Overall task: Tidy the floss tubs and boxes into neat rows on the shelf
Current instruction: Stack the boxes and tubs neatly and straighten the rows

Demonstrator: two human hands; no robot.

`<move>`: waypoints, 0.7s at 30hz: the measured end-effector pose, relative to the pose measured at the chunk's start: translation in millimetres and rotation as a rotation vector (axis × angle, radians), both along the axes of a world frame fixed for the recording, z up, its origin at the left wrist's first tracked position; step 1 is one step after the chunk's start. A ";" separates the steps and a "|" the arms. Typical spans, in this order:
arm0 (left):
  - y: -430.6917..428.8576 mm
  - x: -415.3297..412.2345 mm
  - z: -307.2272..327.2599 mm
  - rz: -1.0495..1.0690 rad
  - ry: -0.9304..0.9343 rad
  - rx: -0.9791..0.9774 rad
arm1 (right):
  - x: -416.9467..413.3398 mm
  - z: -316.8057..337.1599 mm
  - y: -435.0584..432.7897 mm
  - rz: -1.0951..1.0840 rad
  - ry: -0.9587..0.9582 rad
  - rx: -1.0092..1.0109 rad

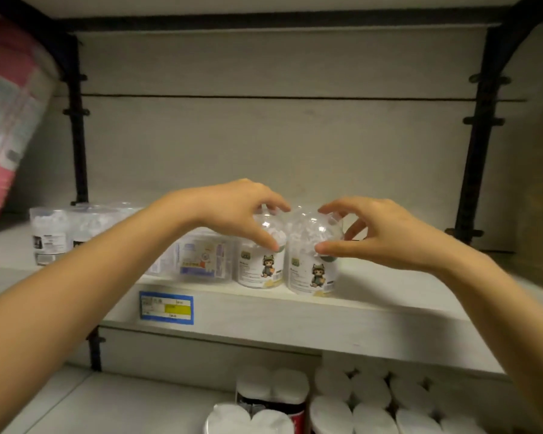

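Gripping: two clear domed tubs are held from above, one per hand, right at the front of the shelf (pixel 373 296).
Left hand (pixel 232 208): fingers are curled over the dome of the left tub (pixel 262 261), with the thumb pressed against its front and the other fingertips on the far side, so it's closed around the lid.
Right hand (pixel 380 230): same deal on the right tub (pixel 312 267), thumb at the front of the dome, index finger hooked over the top, the remaining fingers spread a bit behind it.
Tubs: both are stood upright on the shelf board, side by side and pretty much touching, cartoon labels faced forward, white stuff seen inside through the plastic.
Box (pixel 201 258): a clear box with a blue and orange label is sat just left of the left tub, partly hidden by the left forearm.
Far-left tubs (pixel 49 236): a few more clear tubs are lined up toward the left end of the shelf, also partly covered by the arm.
Price tag (pixel 166 309): a blue and yellow one is stuck on the shelf's front edge, below the box.
Lower shelf: packs of white rolls (pixel 370 399) are stacked underneath.
Upper left: a pink and white package (pixel 7 120) is leaned at a tilt, blurred.
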State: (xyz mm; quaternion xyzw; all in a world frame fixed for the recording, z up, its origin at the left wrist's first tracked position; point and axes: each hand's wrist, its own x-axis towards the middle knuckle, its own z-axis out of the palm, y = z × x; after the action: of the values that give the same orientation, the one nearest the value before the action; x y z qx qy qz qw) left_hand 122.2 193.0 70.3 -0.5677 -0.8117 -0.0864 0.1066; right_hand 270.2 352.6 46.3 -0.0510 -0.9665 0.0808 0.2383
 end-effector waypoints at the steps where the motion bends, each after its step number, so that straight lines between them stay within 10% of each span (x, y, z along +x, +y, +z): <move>1: -0.8 -0.1 -0.6 0.002 0.000 0.008 | -0.8 -1.5 1.0 0.008 0.018 0.000; 21: 14.6 -24.6 22.7 0.196 -0.213 0.032 | -47.2 31.0 34.4 0.057 -0.030 -0.302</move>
State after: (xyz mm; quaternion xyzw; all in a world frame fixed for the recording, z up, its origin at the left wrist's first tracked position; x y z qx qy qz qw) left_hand 97.7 207.6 93.0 -0.4715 -0.8685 -0.1485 0.0367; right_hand 223.1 387.0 77.3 -0.0602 -0.9479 0.2310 0.2110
